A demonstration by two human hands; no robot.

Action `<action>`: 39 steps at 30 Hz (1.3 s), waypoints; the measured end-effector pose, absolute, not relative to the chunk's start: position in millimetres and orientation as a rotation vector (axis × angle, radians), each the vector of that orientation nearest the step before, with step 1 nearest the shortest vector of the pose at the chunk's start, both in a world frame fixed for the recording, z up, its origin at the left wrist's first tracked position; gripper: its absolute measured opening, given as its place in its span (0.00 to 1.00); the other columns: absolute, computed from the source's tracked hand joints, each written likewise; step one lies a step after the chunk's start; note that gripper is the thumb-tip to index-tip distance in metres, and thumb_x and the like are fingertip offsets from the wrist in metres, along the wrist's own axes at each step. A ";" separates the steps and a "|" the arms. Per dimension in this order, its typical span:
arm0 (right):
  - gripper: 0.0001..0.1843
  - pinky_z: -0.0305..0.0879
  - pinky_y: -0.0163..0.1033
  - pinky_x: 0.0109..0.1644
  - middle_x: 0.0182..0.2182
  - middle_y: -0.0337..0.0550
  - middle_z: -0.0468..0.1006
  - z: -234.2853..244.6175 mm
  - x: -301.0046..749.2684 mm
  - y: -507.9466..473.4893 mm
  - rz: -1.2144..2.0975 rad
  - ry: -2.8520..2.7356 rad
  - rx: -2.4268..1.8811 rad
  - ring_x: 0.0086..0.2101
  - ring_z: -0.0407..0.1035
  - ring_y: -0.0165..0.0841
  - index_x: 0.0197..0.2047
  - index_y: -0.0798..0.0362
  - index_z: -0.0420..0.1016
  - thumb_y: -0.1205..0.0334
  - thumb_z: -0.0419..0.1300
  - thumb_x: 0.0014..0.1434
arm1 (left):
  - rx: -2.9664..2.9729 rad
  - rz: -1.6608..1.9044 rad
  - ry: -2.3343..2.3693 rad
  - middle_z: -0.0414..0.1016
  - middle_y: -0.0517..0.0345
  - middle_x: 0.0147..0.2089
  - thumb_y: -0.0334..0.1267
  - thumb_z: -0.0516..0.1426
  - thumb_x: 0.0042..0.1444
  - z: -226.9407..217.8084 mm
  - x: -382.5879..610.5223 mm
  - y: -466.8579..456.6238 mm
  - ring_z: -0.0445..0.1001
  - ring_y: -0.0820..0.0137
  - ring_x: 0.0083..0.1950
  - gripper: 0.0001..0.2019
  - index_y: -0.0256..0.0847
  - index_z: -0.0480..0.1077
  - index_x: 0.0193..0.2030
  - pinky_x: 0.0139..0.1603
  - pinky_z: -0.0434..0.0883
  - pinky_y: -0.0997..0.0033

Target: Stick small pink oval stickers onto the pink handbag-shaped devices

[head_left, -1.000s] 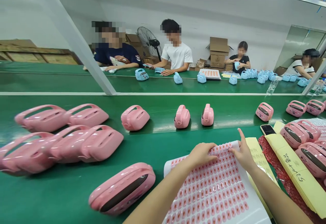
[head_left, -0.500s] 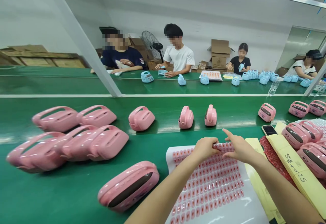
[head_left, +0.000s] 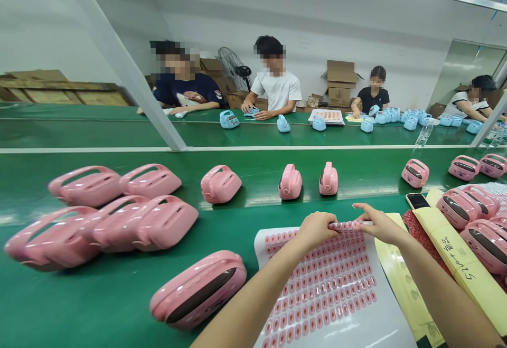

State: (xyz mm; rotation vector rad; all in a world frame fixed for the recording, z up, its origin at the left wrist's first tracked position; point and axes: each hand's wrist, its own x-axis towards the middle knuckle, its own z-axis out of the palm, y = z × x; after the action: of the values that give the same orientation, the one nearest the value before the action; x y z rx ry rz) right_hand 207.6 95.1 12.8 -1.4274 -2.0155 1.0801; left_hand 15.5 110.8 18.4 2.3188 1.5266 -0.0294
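Observation:
A white sheet of small pink oval stickers (head_left: 317, 290) lies in front of me, its far edge bent up. My left hand (head_left: 319, 227) pinches that raised edge between thumb and fingers. At the far right corner of the same sheet, my right hand (head_left: 379, 225) has its thumb against the edge and its index finger stretched out above; its other fingers are partly hidden. Left of the sheet, a pink handled plastic case (head_left: 200, 290) with a dark front strip rests on the green surface.
Several pink cases (head_left: 164, 224) cluster at left, and others (head_left: 291, 183) stand along the green belt. Yellow paper strips (head_left: 461, 253), red material (head_left: 423, 237) and a phone (head_left: 417, 200) lie at right. Across the line, co-workers handle blue cases (head_left: 228, 120).
My right hand has moved slightly right, its thumb rising to the sheet's far edge and closer to the index finger. My left hand keeps its pinch. The view has shifted slightly.

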 end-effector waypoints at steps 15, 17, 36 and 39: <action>0.28 0.63 0.36 0.45 0.32 0.39 0.80 7.5 219.6 115.2 0.888 -2.033 -1.591 0.37 0.73 0.34 0.58 0.54 0.60 0.69 0.54 0.53 | 2.329 -0.026 1.562 0.79 0.57 0.40 0.38 0.60 0.49 29.8 -20.3 120.4 0.74 0.59 0.44 0.09 0.44 0.74 0.38 0.40 0.66 0.67; 0.29 0.63 0.37 0.45 0.33 0.41 0.80 11.4 218.3 116.6 0.873 -2.112 -1.617 0.39 0.73 0.36 0.59 0.53 0.60 0.69 0.56 0.52 | 2.332 -0.050 1.539 0.78 0.57 0.37 0.39 0.59 0.52 27.3 -20.9 120.2 0.74 0.62 0.42 0.05 0.41 0.73 0.35 0.40 0.67 0.65; 0.35 0.59 0.33 0.32 0.25 0.35 0.75 26.3 186.4 136.1 0.879 -2.453 -1.545 0.32 0.70 0.35 0.59 0.50 0.63 0.65 0.65 0.46 | 2.160 -0.014 1.365 0.73 0.64 0.24 0.42 0.53 0.46 42.4 -55.4 121.8 0.67 0.70 0.28 0.10 0.42 0.74 0.24 0.28 0.58 0.73; 0.36 0.59 0.33 0.31 0.22 0.32 0.71 23.4 191.3 144.9 0.956 -2.424 -1.537 0.28 0.68 0.32 0.58 0.51 0.63 0.64 0.66 0.45 | 2.089 -0.031 1.361 0.72 0.65 0.23 0.43 0.58 0.40 42.7 -64.8 126.9 0.67 0.69 0.28 0.08 0.43 0.74 0.25 0.27 0.59 0.73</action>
State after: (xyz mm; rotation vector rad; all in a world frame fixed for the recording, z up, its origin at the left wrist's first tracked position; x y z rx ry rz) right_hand 191.3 144.9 23.4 -1.5375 -2.4242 0.9559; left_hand -64.8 126.9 42.7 2.0894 1.3612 -0.0312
